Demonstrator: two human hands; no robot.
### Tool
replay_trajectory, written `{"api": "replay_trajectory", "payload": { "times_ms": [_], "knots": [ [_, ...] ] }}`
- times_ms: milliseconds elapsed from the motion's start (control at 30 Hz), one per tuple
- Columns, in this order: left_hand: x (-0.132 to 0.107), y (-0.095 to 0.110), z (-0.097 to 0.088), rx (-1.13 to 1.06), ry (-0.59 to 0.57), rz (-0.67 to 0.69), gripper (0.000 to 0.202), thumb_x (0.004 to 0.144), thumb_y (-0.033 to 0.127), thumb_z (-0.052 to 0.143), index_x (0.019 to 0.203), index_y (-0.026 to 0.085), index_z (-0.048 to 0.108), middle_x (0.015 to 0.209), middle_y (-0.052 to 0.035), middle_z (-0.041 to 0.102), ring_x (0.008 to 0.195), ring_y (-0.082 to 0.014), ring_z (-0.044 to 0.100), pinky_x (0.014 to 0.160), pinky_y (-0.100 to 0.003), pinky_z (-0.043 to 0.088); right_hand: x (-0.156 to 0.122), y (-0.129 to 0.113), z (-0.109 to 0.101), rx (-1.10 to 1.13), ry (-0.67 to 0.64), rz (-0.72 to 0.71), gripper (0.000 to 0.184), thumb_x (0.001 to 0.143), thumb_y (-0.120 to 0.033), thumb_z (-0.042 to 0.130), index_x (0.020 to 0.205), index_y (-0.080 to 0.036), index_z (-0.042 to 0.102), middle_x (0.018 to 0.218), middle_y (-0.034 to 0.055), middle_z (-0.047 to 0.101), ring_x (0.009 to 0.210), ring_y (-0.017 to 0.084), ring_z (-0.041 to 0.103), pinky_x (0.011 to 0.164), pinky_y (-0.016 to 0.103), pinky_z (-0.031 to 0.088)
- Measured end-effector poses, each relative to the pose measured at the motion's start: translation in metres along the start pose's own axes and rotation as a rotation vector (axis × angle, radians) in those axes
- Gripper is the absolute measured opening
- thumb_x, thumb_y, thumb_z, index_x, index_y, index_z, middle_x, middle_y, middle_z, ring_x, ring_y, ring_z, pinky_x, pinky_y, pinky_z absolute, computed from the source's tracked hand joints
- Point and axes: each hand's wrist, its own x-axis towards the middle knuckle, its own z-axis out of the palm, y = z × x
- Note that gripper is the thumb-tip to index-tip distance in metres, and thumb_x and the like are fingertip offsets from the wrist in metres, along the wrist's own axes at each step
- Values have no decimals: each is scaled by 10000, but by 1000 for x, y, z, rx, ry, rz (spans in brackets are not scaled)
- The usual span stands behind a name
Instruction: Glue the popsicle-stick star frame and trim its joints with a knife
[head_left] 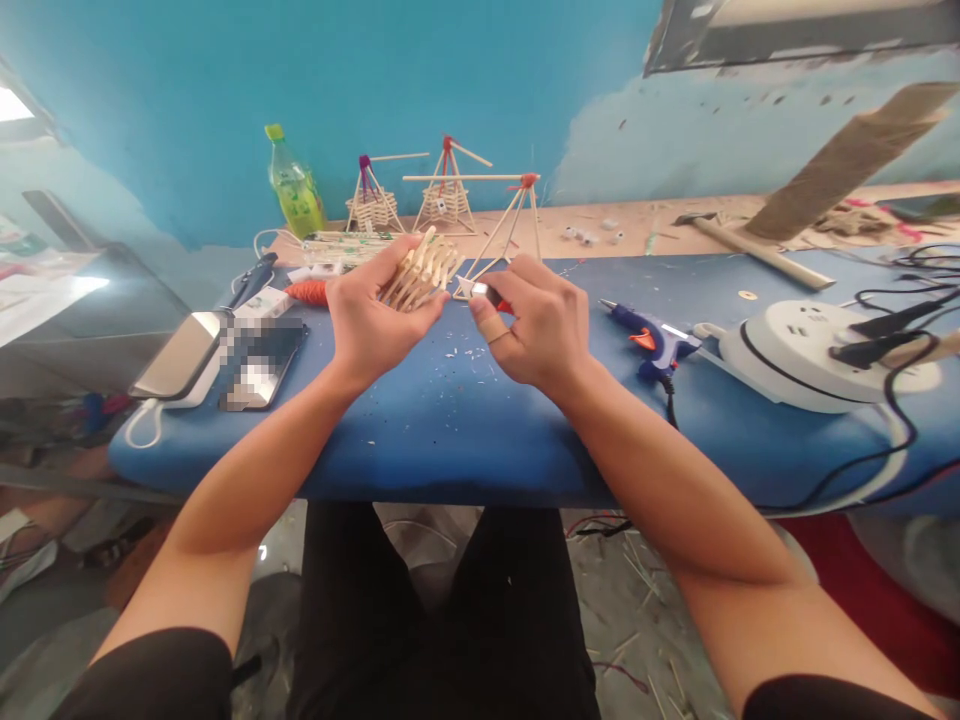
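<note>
My left hand (373,318) grips a small frame of glued wooden sticks (422,272) above the blue table (450,430). My right hand (534,322) is closed round a red-handled cutting tool (486,294) whose metal tip touches the right edge of the stick frame. One finger of this hand wears a tan bandage. Just behind the hands stands a tripod of thin sticks with a red top (517,215).
A blue glue gun (654,340) lies right of my hands, beside a white round power strip (817,355) with black cables. Two phones (225,360) lie at the left. A green bottle (294,185) and two stick models (409,195) stand at the back.
</note>
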Motion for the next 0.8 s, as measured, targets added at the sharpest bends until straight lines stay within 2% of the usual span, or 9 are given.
{"api": "replay_trajectory", "payload": {
  "times_ms": [200,400,600,800],
  "knots": [
    [-5,4,-3,173,-26,86,602,884,281,871,1475,272,757,1296,-54,890,1100,-279,848,1055,-369,671,-2,-3,3,-22,-8,14,483,1121,-517,454,1104,-194,813,923,90,689,819,230,608,742,384,411],
    [-7,1,-3,257,-49,149,604,917,290,833,1514,289,738,1347,-71,882,1101,-285,851,1032,-387,676,-1,-1,2,-46,-19,47,472,1118,-528,472,1069,-205,813,917,87,678,802,226,580,716,378,384],
    [-9,2,0,323,-9,230,567,925,210,751,1483,311,776,1384,-57,873,1213,-288,847,1123,-427,669,-2,-1,2,-78,-52,58,467,1113,-542,486,1057,-212,813,919,82,690,800,222,576,697,368,342],
    [-9,1,1,337,14,271,571,908,168,718,1457,310,793,1386,-45,874,1181,-268,861,1157,-424,661,-1,-1,2,-60,-89,77,443,1103,-539,499,985,-220,782,893,73,672,795,215,561,682,366,312]
  ]
}}
